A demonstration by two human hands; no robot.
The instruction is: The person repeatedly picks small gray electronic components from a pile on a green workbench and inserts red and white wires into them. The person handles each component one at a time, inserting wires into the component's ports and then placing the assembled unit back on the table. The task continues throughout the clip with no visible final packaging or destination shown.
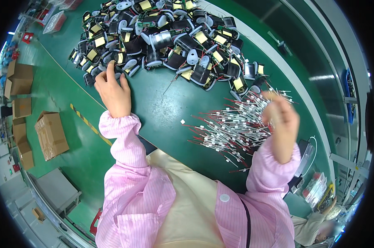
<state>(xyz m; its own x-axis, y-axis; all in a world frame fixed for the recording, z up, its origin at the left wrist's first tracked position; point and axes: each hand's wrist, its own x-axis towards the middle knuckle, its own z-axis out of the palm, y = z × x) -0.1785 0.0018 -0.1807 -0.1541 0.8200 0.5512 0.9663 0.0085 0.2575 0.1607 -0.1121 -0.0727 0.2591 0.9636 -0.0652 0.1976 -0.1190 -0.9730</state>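
Observation:
My left hand (114, 91) is at the near left edge of a big heap of black cylindrical parts (133, 46). These have grey end pieces, pale yellow pads and small green circuit boards. Its index finger stretches onto the heap and the thumb stands apart, with a dark part showing between them. Over at the right, my right hand (281, 118) hovers by the far right side of a pile of thin wire leads (232, 128), red and white with small white connectors. Motion smears its fingers, so whatever they may hold cannot be made out.
Everything lies on a green worktable (162, 111). One white connector (183, 122) sits apart, left of the leads. Clear plastic bags (315, 188) are at the lower right, near another person (309, 229). Cardboard boxes (51, 134) stand on the floor at left, beyond yellow-black tape (85, 120).

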